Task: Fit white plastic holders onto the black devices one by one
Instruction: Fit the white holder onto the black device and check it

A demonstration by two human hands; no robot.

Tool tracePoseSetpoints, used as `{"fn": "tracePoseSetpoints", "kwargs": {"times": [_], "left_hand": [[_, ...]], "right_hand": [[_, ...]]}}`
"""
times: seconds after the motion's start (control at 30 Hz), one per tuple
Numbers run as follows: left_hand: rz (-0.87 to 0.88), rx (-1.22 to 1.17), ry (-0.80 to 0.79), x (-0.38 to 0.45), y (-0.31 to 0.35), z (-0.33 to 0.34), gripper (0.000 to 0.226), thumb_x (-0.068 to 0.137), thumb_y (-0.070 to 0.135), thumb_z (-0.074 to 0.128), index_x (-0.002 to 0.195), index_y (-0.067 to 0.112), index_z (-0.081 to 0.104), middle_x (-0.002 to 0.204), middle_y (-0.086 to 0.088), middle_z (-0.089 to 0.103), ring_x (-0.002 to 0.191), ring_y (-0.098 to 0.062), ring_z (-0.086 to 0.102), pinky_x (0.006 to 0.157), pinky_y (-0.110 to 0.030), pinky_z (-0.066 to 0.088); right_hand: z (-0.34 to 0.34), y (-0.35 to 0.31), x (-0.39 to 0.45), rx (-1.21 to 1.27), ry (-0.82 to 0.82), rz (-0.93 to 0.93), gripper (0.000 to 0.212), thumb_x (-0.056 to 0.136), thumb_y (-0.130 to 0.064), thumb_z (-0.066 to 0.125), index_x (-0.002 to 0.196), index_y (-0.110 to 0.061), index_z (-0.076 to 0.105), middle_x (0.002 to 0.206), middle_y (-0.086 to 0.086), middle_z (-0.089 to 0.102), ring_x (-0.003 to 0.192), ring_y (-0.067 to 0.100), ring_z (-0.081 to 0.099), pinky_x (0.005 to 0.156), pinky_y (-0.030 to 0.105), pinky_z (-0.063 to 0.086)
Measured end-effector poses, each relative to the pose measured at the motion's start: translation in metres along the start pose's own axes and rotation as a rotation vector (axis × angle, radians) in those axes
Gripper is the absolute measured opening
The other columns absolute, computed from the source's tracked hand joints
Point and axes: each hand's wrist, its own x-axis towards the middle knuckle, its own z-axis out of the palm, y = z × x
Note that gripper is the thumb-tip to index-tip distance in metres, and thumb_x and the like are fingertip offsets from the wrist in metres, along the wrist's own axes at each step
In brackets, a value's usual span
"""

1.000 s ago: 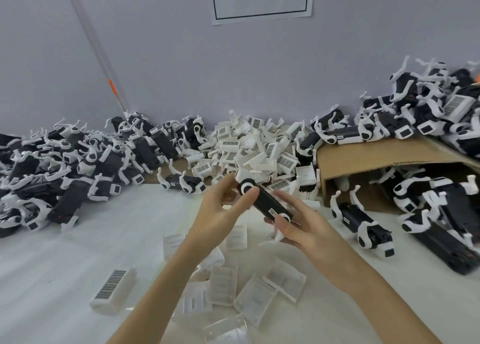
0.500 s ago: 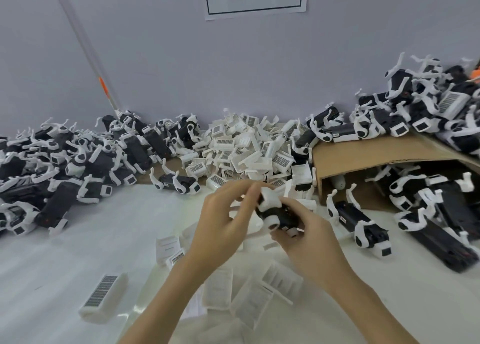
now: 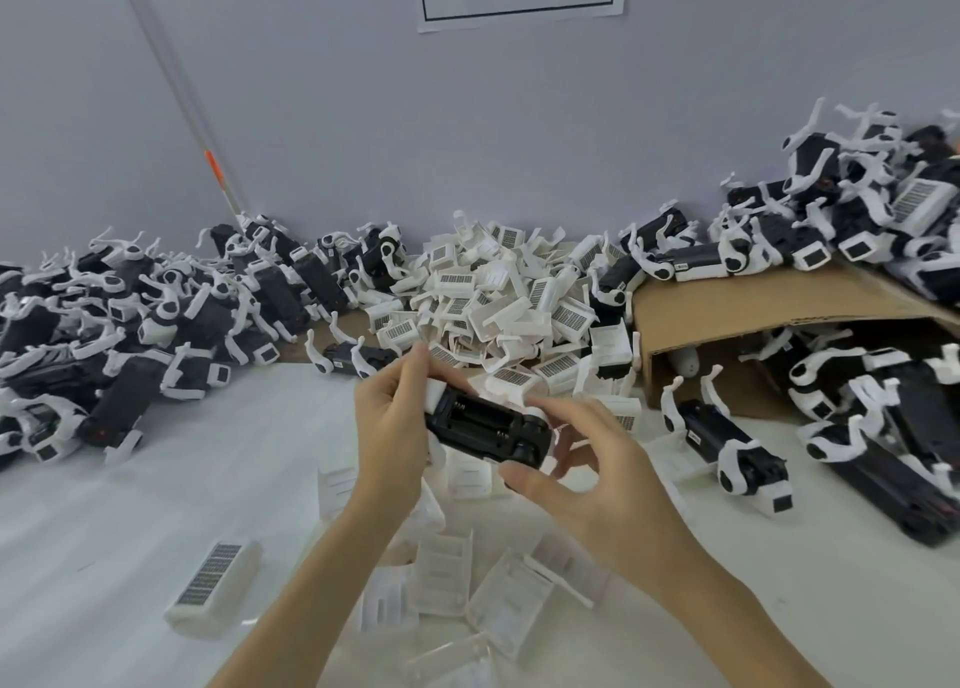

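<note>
Held mid-air above the white table (image 3: 156,505) — black device (image 3: 480,425), left hand (image 3: 389,443) gripping its 9 o'clock end, right hand (image 3: 587,485) pinching its 3 o'clock end. Loose white holders (image 3: 498,292) heaped at 12 o'clock.

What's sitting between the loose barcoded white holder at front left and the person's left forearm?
In the head view, nothing: the white tabletop is bare between the barcoded holder and the forearm of the left hand. The clear trays lie beyond the arm.
</note>
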Motion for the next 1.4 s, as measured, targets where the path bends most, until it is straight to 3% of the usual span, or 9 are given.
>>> {"fn": "tracePoseSetpoints", "kwargs": {"times": [0.27,0.53,0.7,0.83,0.97,1.03,1.13,1.23,1.4], "left_hand": [[-0.045,-0.023,-0.034,-0.002,-0.003,0.005,0.059,0.112,0.051,0.042,0.083,0.012,0.076,0.085,-0.018,0.077,0.083,-0.035,0.072,0.079,-0.043,0.057],[-0.252,0.262,-0.364,0.008,0.001,-0.004,0.043,0.089,0.069,0.063,0.11,0.032,0.072,0.088,0.002,0.075,0.076,-0.009,0.071,0.065,-0.023,0.057],[-0.363,0.245,-0.367,0.008,0.004,-0.003,0.064,0.081,0.076,0.061,0.118,0.025,0.07,0.09,0.003,0.079,0.07,-0.011,0.076,0.064,-0.02,0.057],[-0.455,0.22,-0.246,0.009,0.004,-0.004,0.066,0.09,0.082,0.05,0.116,0.024,0.07,0.087,0.005,0.081,0.085,-0.016,0.08,0.085,-0.033,0.059],[-0.494,-0.151,0.102,0.017,0.01,-0.007,0.045,0.106,0.049,0.052,0.099,0.007,0.067,0.075,-0.008,0.077,0.063,-0.019,0.073,0.054,-0.026,0.057],[-0.496,-0.318,0.246,0.023,0.016,-0.015,0.035,0.102,0.042,0.054,0.093,0.01,0.065,0.079,-0.01,0.075,0.072,-0.026,0.07,0.056,-0.027,0.054],[-0.514,-0.412,0.339,0.029,0.018,-0.027,0.033,0.1,0.043,0.054,0.101,0.01,0.062,0.095,-0.016,0.066,0.082,-0.032,0.059,0.07,-0.039,0.048],[-0.501,-0.402,0.34,0.029,0.019,-0.031,0.034,0.102,0.042,0.051,0.096,0.01,0.061,0.081,-0.013,0.067,0.068,-0.03,0.06,0.063,-0.037,0.051],[-0.487,-0.383,0.311,0.025,0.022,-0.024,0.035,0.104,0.035,0.05,0.079,0.013,0.064,0.063,-0.005,0.071,0.046,-0.019,0.064,0.041,-0.022,0.048]], "right_hand": [[-0.004,0.0,-0.004,-0.277,0.043,-0.176,0.072,0.085,-0.075,0.063,0.146,-0.04,0.047,0.115,-0.024,0.053,0.108,0.008,0.054,0.089,0.011,0.043],[-0.007,-0.004,0.005,0.257,0.09,0.253,0.061,0.076,-0.081,0.062,0.104,-0.027,0.069,0.057,-0.004,0.058,0.055,0.012,0.053,0.066,0.038,0.046],[-0.003,-0.008,0.004,0.308,0.117,0.289,0.06,0.073,-0.074,0.067,0.106,-0.024,0.069,0.058,-0.008,0.062,0.054,0.002,0.057,0.059,0.016,0.045],[0.004,-0.006,-0.001,0.238,0.172,0.183,0.056,0.07,-0.067,0.078,0.114,-0.034,0.066,0.088,-0.002,0.073,0.079,0.01,0.067,0.073,0.022,0.054],[0.014,-0.004,-0.001,0.455,0.032,0.171,0.043,0.095,-0.04,0.065,0.128,-0.013,0.064,0.104,0.014,0.076,0.093,0.024,0.072,0.078,0.033,0.058],[0.011,0.002,-0.002,0.32,-0.067,0.108,0.028,0.106,-0.015,0.056,0.131,-0.023,0.066,0.118,0.0,0.076,0.108,0.016,0.071,0.09,0.032,0.056],[0.015,0.006,-0.002,-0.125,-0.229,0.001,0.071,0.094,0.015,0.039,0.125,-0.04,0.07,0.137,-0.026,0.061,0.134,-0.005,0.05,0.111,0.014,0.036],[0.02,0.01,0.002,-0.331,-0.351,-0.046,0.057,0.095,0.007,0.047,0.126,-0.034,0.071,0.134,-0.027,0.056,0.129,-0.007,0.047,0.112,0.015,0.035],[0.021,0.017,0.004,-0.451,-0.216,-0.109,0.018,0.096,-0.018,0.073,0.112,-0.028,0.072,0.104,-0.021,0.056,0.104,-0.002,0.049,0.092,0.01,0.039]]}}
